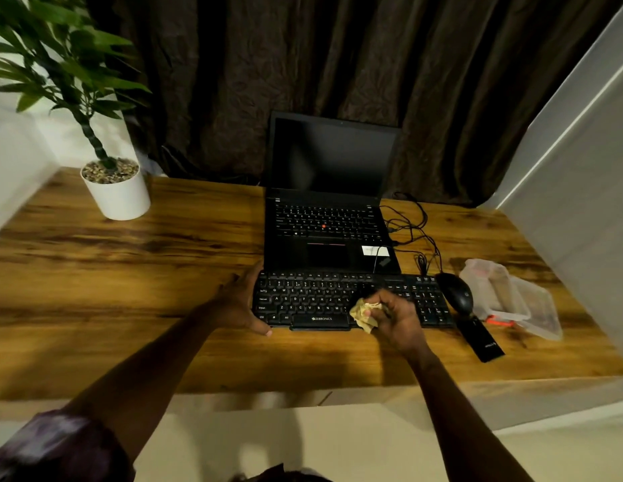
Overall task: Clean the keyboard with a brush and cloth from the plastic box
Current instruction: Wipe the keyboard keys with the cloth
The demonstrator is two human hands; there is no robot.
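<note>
**Keyboard wipe: light, row by row**

Keyboard (pixel 324 300) lies on the desk (pixel 129 273), right against the laptop's (pixel 327 234) front edge. The right hand (pixel 397 320) pinches a crumpled cloth (pixel 362 316) over the middle keys. The left hand (pixel 240 304) clasps the left end. Light pressure along each row should suit, with that end braced.

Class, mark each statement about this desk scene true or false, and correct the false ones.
1. The right hand has a crumpled yellowish cloth in its grip, over the keyboard. True.
2. The left hand holds a brush. False: it holds the keyboard's left end.
3. The laptop screen is lit. False: it is dark.
4. The mouse lies between the keyboard and the plastic box. True.
5. The potted plant stands beside the mouse. False: it stands at the desk's far left.
</note>
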